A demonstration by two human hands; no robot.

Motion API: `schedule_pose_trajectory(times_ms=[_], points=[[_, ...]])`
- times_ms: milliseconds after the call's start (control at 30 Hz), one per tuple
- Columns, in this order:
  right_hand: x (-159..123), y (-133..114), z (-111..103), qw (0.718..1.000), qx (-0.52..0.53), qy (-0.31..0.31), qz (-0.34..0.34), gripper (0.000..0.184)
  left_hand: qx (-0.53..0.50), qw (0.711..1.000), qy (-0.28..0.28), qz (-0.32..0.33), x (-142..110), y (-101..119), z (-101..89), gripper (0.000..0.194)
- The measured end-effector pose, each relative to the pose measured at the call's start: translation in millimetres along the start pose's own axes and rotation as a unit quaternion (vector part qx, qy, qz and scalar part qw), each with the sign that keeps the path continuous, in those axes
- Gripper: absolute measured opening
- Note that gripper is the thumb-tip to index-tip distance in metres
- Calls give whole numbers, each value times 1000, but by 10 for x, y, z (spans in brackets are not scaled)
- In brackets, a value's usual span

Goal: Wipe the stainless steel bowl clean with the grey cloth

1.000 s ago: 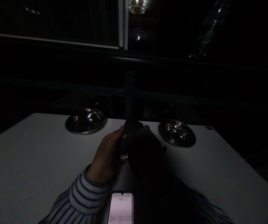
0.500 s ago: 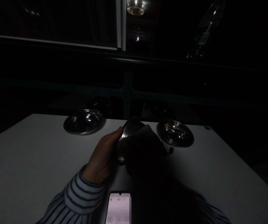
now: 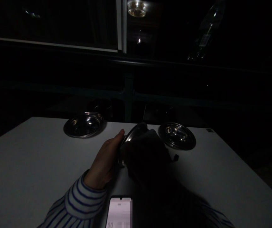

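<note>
The scene is very dark. My left hand (image 3: 105,161), in a striped sleeve, grips the edge of a steel bowl (image 3: 132,136) tilted on its side above a white table (image 3: 31,158). A dark cloth (image 3: 147,158) covers most of that bowl. My right hand is under the cloth and I cannot make out its fingers. Two more steel bowls rest on the table beyond: one at the left (image 3: 84,124) and one at the right (image 3: 177,136).
A lit phone (image 3: 119,212) lies at the near edge of the table, just below my left wrist. Behind the table runs a dark railing (image 3: 128,95). A lamp (image 3: 136,8) glows high at the back.
The bowl in my left hand has tipped and turned, showing more of its shiny rim. The dark cloth has shifted slightly to the right over it.
</note>
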State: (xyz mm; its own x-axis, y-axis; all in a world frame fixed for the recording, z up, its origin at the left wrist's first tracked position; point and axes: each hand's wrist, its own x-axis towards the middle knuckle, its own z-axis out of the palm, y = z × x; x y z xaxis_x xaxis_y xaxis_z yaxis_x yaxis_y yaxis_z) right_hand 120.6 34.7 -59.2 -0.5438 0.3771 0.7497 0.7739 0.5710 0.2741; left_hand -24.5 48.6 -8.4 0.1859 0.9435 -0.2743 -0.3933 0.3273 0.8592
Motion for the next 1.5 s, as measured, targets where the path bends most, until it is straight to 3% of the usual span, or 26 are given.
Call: schedule_pose_trajectory(times_ms=[133,300,400,533,633,833,1000,1133,1267,1500], points=[[58,102,-114,999,8,-5,38,36,16,999,-51,-6,-8,-11,6,38],[103,12,-164,996,40,-66,41,29,59,997,-38,11,-25,-19,-9,43],[92,-52,-129,997,46,-58,33,26,81,996,-24,22,-22,-17,-13,45],[116,72,-145,997,50,-24,58,27,73,997,-35,6,-22,-8,12,46],[132,135,-162,995,51,-38,72,35,50,998,-44,-8,-24,-4,24,48],[59,-22,-83,999,24,-33,-2,29,13,999,-38,-9,-18,-8,-11,46],[83,123,-111,994,98,-44,27,35,0,999,-47,-23,-20,-6,2,42],[97,138,-95,994,99,-15,34,40,-46,995,-47,-71,-45,40,50,42],[59,-19,-24,995,80,-54,-33,28,-64,993,-22,-101,-67,97,76,42],[-30,-76,2,993,81,-76,-38,29,-30,997,3,-74,-49,113,53,36]])
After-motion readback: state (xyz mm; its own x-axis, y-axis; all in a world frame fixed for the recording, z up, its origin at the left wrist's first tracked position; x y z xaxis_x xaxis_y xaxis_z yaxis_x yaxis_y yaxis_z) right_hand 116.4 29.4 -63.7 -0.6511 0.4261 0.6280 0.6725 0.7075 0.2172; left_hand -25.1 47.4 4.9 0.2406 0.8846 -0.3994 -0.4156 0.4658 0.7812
